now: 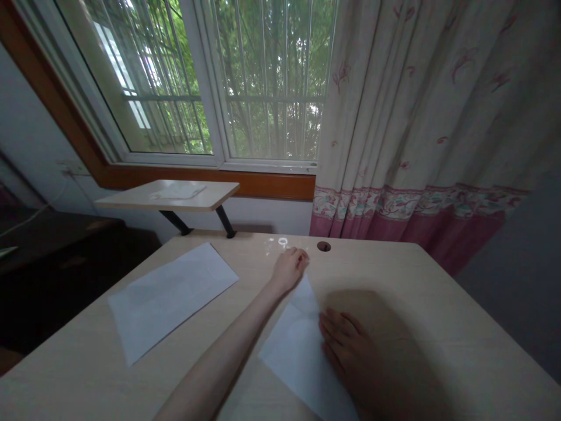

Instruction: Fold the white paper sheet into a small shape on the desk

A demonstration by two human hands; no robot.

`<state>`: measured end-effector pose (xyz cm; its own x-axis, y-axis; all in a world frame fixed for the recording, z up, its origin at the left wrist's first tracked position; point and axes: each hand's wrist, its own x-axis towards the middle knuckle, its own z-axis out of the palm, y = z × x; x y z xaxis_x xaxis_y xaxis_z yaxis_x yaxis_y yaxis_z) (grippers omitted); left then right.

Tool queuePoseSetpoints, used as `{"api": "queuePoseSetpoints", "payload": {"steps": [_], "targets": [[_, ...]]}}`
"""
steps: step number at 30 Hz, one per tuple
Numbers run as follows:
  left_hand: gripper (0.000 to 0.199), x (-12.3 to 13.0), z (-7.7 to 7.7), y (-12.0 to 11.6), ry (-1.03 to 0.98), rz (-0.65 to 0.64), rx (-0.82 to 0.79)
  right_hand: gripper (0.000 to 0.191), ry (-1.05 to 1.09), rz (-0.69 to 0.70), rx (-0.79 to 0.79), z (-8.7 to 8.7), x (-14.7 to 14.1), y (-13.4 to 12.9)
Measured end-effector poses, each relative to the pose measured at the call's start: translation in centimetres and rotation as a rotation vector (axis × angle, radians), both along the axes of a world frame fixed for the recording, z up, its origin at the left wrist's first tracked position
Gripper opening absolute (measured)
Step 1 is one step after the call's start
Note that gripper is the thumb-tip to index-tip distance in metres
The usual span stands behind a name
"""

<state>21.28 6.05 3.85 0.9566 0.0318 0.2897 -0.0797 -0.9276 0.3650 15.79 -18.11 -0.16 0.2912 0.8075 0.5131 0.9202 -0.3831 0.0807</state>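
Observation:
A folded white sheet of paper lies on the table, narrowing to a point at its far end. My left hand reaches across to that far point. Its fingers are curled together, and whether they pinch the paper's tip is hidden. My right hand rests flat beside the sheet's right edge, fingers stretched out and fingertips touching or very near the edge. The right hand is in shadow, so its lower part is dim.
Another white paper stack or sheet lies on the left of the pale wooden table. A small raised shelf holds a crumpled white item. A round cable hole sits near the back edge. Behind are a barred window and a curtain.

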Motion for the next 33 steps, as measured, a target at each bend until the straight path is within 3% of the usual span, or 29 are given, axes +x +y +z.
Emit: {"api": "queuePoseSetpoints", "payload": {"steps": [6, 10, 16, 26, 33], "targets": [[0.027, -6.9, -1.3, -2.9, -0.001, -0.211, 0.036, 0.031, 0.029, -0.072, 0.088, -0.6, -0.3, 0.8], [0.039, -10.0, -2.6, -3.1, 0.024, -0.274, 0.101, 0.026, 0.123, -0.051, 0.187, -0.4, 0.1, 1.0], [0.043, -9.8, -2.7, -2.1, 0.051, -0.354, 0.228, 0.011, 0.197, -0.107, 0.084, 1.1, 1.4, 0.9], [0.041, -9.8, -2.6, -1.9, 0.084, -0.376, 0.205, 0.012, 0.264, -0.143, -0.062, 1.5, 1.5, 0.3], [0.041, -9.7, -2.5, -2.0, 0.094, -0.369, 0.193, 0.015, 0.332, -0.126, -0.134, 2.9, 0.9, -0.3]]}}
